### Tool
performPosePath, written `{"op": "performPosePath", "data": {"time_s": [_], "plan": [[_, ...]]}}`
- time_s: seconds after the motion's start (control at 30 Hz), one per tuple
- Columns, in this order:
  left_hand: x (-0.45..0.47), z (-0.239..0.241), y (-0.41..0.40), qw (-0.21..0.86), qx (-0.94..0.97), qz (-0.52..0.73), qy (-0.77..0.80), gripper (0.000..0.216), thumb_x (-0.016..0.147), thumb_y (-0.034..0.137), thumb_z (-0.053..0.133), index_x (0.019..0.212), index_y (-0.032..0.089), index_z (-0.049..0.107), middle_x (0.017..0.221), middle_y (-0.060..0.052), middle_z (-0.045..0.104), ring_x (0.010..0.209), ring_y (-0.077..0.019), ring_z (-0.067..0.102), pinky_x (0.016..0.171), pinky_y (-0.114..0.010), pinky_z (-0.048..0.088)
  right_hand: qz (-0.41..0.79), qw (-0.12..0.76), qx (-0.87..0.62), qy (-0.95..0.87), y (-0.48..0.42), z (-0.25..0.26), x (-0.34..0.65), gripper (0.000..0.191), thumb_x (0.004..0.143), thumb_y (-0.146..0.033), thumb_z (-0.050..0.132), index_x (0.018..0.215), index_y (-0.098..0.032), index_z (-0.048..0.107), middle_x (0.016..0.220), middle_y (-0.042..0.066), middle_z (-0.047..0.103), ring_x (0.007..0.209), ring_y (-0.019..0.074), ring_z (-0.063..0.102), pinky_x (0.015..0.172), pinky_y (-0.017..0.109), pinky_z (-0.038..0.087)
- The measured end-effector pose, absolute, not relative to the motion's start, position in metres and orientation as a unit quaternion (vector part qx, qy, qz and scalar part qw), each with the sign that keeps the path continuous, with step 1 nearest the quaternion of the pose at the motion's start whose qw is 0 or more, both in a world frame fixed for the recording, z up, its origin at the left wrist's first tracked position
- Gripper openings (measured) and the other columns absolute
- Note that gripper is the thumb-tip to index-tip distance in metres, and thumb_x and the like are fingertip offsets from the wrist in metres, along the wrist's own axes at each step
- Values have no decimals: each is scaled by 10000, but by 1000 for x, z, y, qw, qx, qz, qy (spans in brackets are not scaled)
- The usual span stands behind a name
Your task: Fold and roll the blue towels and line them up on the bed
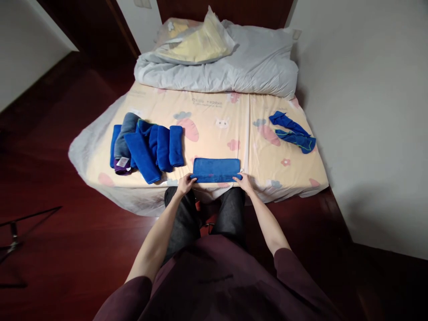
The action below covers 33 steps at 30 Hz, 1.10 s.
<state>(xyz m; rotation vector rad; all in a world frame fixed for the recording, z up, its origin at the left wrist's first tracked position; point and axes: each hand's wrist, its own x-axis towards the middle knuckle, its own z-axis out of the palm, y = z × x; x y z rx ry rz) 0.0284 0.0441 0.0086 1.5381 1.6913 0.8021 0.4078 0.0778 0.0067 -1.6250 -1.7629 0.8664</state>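
Both hands pinch the near corners of a folded blue cloth at the edge of a mattress.

The left hand (pixel 186 183) grips the near left corner of the folded blue cloth (pixel 216 169) and the right hand (pixel 244 182) grips the near right corner — fingers closed on the fabric, the cloth lying flat on the patterned mattress (pixel 214 116) right at its near edge. To the left lies a row of rolled blue cloths (pixel 147 147), close to the folded one but apart from it. A loose, crumpled blue cloth (pixel 292 132) sits well apart on the right side — near the wall. A grey quilt (pixel 234 67) is bunched at the far end.
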Motion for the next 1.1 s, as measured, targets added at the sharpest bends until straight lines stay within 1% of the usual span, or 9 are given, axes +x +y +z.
{"op": "performPosePath", "data": {"time_s": [0.17,0.27,0.4,0.5,0.57,0.7,0.83,1.0,1.1], "plan": [[29,8,43,354,592,306,656,373,837,513,617,998,180,659,903,-88,744,870,-265,708,832,-368,553,325,290,-615,-657,77,7,409,327,852,-423,768,1082,-189,767,1088,113,792,1011,271,737,954,384,550],[30,11,43,345,596,303,660,353,835,491,622,993,178,663,905,-91,744,873,-268,707,844,-373,551,331,287,-614,-657,76,7,410,339,853,-453,759,1066,-190,766,1047,106,790,985,265,731,930,376,548],[32,14,45,333,590,292,675,332,832,464,628,1006,183,664,908,-94,747,882,-277,711,867,-385,549,336,303,-603,-657,76,5,411,379,872,-528,696,1002,-177,753,895,78,759,835,234,696,815,336,543],[35,13,45,321,579,294,689,343,829,457,640,1036,184,659,928,-101,750,896,-284,716,877,-393,549,338,320,-596,-654,76,3,412,419,896,-585,626,894,-179,726,745,42,681,711,208,631,715,308,513],[37,12,45,309,572,301,698,366,825,463,651,1061,183,660,942,-106,751,911,-287,719,879,-393,551,346,329,-595,-647,75,4,411,436,901,-609,605,849,-187,702,700,29,640,692,203,606,686,301,502],[40,10,44,292,562,305,712,393,839,458,645,1109,174,674,949,-109,749,923,-286,719,886,-392,552,356,340,-605,-626,75,8,410,430,883,-627,625,834,-203,674,675,21,605,710,212,600,682,308,513],[43,10,47,287,552,302,722,399,881,429,594,1164,159,673,978,-129,752,943,-294,719,907,-404,542,347,338,-622,-615,77,12,409,427,888,-629,621,855,-207,675,685,31,618,713,222,615,697,330,540],[44,12,53,287,538,301,733,313,887,364,587,1124,177,668,896,-107,753,910,-294,722,887,-399,541,337,329,-635,-612,81,13,407,434,888,-642,619,872,-213,688,679,34,647,705,232,643,705,351,572],[43,13,56,287,535,296,737,268,888,329,583,1104,190,660,881,-94,753,920,-289,724,899,-396,538,330,322,-641,-613,84,10,407,425,887,-637,627,851,-217,683,681,36,662,700,234,655,701,354,578]]}}
